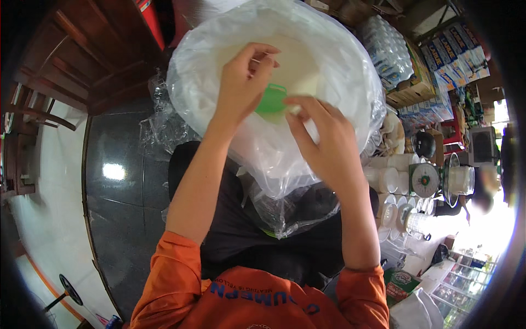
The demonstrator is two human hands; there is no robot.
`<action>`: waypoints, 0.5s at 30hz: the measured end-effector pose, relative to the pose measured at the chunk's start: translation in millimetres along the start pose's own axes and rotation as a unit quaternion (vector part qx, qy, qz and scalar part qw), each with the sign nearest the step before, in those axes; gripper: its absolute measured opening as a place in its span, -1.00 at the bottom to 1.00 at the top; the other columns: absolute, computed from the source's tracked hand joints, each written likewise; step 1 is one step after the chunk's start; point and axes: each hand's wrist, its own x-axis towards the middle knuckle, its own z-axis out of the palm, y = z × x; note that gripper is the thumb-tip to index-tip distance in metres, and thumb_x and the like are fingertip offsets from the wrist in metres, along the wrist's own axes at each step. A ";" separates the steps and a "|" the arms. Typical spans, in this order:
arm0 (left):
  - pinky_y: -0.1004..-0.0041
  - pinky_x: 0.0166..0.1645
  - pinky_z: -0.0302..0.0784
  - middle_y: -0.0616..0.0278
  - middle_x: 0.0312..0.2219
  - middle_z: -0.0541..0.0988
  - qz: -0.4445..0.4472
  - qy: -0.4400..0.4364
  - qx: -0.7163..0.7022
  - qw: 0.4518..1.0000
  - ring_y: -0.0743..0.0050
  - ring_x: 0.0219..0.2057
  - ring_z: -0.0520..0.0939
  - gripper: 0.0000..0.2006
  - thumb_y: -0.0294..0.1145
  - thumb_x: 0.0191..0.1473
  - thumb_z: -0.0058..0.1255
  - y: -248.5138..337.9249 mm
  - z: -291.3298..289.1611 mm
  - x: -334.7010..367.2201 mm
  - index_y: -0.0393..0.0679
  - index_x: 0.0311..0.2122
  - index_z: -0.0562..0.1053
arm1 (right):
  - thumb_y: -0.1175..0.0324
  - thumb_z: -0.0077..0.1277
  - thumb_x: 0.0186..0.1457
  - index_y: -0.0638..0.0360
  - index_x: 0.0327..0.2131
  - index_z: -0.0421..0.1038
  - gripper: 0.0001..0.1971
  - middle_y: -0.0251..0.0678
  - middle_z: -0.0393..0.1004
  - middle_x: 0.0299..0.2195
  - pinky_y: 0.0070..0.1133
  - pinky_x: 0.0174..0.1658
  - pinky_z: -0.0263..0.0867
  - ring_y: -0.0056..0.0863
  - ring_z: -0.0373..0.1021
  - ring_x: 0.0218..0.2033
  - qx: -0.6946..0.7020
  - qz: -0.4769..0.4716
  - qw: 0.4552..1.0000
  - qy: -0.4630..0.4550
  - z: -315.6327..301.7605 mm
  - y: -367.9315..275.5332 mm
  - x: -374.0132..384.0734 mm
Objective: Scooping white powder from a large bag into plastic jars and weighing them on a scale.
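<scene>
A wide clear plastic bag [192, 71] stands open in front of me, its rim folded outward. Pale cream-coloured contents [301, 60] fill its inside; their grain is too fine to make out. On them lies a green plastic scoop or small basket [272, 102] with a looped handle, partly hidden by my hands. My left hand [245, 82] is over the bag, left of the green thing, fingers curled in. To the right of it, my right hand [323, 123] has thumb and forefinger brought together. Whatever either hand pinches is too small or blurred to name.
Crumpled clear plastic [161, 118] lies on the dark tiled floor [118, 192] to the left. Wooden furniture [71, 49] rises at the far left. Along the right are wrapped bottles [386, 52], stacked cartons [455, 52], plastic tubs [388, 181] and a dial scale [424, 180].
</scene>
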 end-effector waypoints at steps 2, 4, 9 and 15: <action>0.43 -0.09 0.57 0.21 -0.23 0.70 -0.055 -0.036 0.031 0.997 0.46 -0.21 0.68 -0.76 -0.34 0.33 0.03 -1.4 2.6 -0.2 -0.20 -0.01 0.59 | 0.21 0.01 0.32 0.15 -0.09 0.50 -0.75 -0.11 0.63 -0.37 -0.20 -0.20 0.46 -0.06 0.59 -0.27 -0.076 0.016 0.994 -0.072 33.9 32.9 36.3; 0.35 -0.06 0.59 0.08 -0.21 0.70 -0.068 -0.046 0.095 0.992 0.29 -0.21 0.71 -0.75 -0.36 0.30 0.03 -14.8 -4.7 -1.3 -0.20 0.01 0.57 | 0.11 -0.04 0.36 0.15 -0.02 0.48 -0.67 -0.09 0.65 -0.34 -0.16 -0.20 0.49 -0.03 0.60 -0.26 -0.199 0.061 0.962 -0.179 73.8 60.3 68.3; 0.15 0.03 0.57 -0.17 -0.16 0.67 -0.061 -0.104 0.340 0.933 -0.11 -0.12 0.70 -0.70 -0.44 0.27 -0.09 -53.2 -18.9 -12.7 -0.23 0.05 0.52 | -0.02 0.02 0.32 0.10 -0.02 0.51 -0.59 -0.10 0.68 -0.30 -0.18 -0.18 0.52 -0.05 0.62 -0.23 -0.237 0.116 0.935 -0.237 127.2 120.5 69.4; 0.21 0.03 0.58 -0.17 -0.17 0.67 -0.052 -0.034 0.285 0.957 -0.01 -0.14 0.72 -0.68 -0.50 0.29 -0.19 -40.0 -24.6 -0.7 -0.26 0.08 0.49 | 0.01 0.02 0.26 0.05 -0.24 0.64 -0.65 -0.09 0.68 -0.21 -0.19 -0.07 0.51 -0.08 0.61 -0.13 -0.184 0.167 0.923 -0.292 104.4 91.5 75.5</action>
